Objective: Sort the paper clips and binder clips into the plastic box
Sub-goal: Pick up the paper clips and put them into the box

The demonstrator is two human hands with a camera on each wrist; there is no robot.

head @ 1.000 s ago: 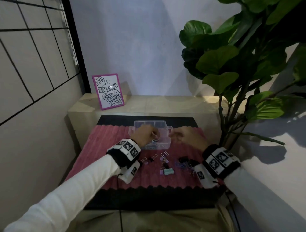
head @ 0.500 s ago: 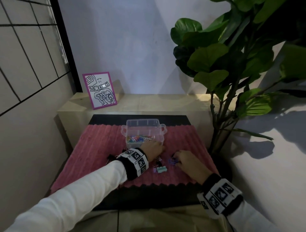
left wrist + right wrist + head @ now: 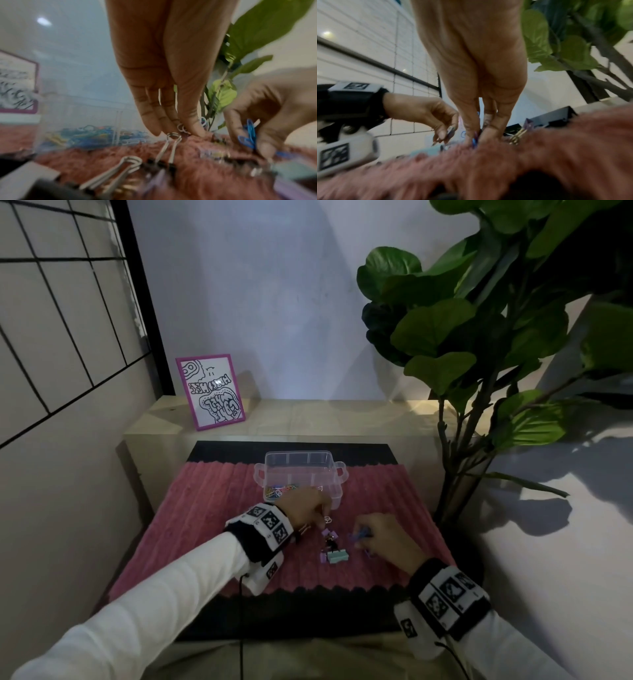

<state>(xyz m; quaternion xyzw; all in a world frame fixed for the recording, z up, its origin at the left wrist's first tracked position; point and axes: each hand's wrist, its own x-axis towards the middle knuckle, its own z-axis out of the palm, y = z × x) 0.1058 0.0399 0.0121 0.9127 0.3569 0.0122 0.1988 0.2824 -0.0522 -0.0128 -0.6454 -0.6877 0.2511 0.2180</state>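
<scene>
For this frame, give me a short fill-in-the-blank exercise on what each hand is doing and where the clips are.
1. The right hand pinches paper clips coloured ____.
2. The left hand picks at a white paper clip lying on the ____ rug.
3. The coloured paper clips already sorted lie inside the clear ____.

Missing words: blue; pink; plastic box

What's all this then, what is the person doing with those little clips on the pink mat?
A person is sorting clips into a clear plastic box on a pink mat. Coloured paper clips already lie in the box. The right hand pinches blue paper clips just above the mat. The left hand reaches down with its fingertips on a white paper clip. Several binder clips still lie loose on the mat between the hands.
</scene>
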